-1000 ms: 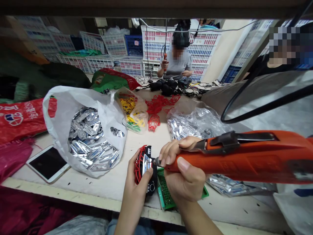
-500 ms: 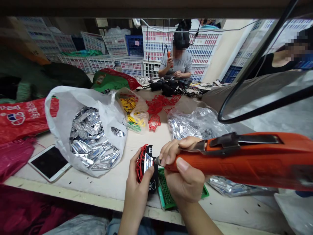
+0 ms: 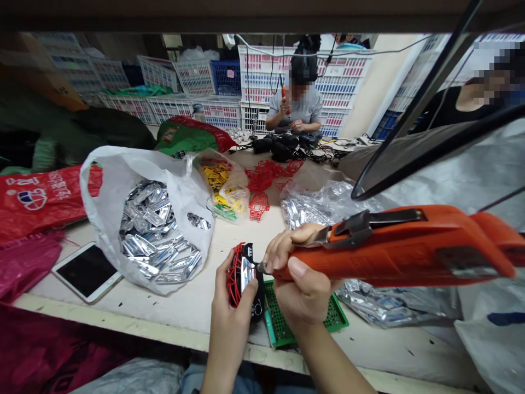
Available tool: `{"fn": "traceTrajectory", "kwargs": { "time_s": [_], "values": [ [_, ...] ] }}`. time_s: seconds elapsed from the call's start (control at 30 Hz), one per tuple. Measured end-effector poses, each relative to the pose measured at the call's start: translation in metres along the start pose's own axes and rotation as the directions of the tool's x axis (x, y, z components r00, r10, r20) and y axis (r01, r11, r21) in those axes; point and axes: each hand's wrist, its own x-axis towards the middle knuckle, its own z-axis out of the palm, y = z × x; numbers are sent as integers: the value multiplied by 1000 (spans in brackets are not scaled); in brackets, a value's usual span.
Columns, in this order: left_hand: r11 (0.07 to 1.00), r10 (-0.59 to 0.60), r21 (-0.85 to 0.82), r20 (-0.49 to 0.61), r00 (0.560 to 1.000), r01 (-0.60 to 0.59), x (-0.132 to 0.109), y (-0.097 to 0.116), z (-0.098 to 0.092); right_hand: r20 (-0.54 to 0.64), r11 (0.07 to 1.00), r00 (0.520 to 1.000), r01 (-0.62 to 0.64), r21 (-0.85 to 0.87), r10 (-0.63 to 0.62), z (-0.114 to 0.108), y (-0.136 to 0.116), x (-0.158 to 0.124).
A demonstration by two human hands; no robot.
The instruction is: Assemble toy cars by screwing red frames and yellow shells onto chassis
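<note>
My left hand (image 3: 233,301) is closed around a small black plastic part with a red lattice frame (image 3: 234,279) along its left side. A shiny silver plate (image 3: 248,272) lies on that part, with my left thumb pressing near its lower end. My right hand (image 3: 303,273) grips an orange electric screwdriver (image 3: 381,246), held nearly level. Its bit end points left and meets the part at the silver plate's right edge; whether a screw sits there is too small to tell. Below my right hand is a green perforated tray (image 3: 336,317), partly hidden by that wrist.
A white bag (image 3: 102,180) of silver plates and a phone (image 3: 87,272) lie left. Behind are a bag of yellow pieces (image 3: 217,178), red lattice frames (image 3: 259,206) and a clear bag (image 3: 305,210). A black cable (image 3: 430,158) hangs right. A co-worker (image 3: 301,104) sits opposite.
My right hand and the screwdriver have shifted slightly left, and the tool's rear end has swung up. My left hand keeps the part in nearly the same place.
</note>
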Motion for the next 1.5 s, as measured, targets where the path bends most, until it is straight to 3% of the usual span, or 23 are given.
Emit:
{"fn": "traceTrajectory", "kwargs": {
  "time_s": [0.3, 0.53, 0.83, 1.5],
  "values": [
    [999, 4, -33, 10, 1000, -4, -3, 5, 2, -46, 1000, 999, 20, 13, -19, 2, 5, 5],
    [993, -36, -109, 18, 999, 38, -1, 6, -2, -174, 993, 983, 77, 86, -61, 4, -4, 18],
    [956, -139, -256, 38, 990, 144, -1, 8, -3, -142, 989, 990, 20, 150, 2, 7, -11, 11],
    [948, -164, -279, -9, 986, 155, -2, 5, -1, -140, 986, 990, 44, 158, -22, 7, -12, 12]
  ]
}}
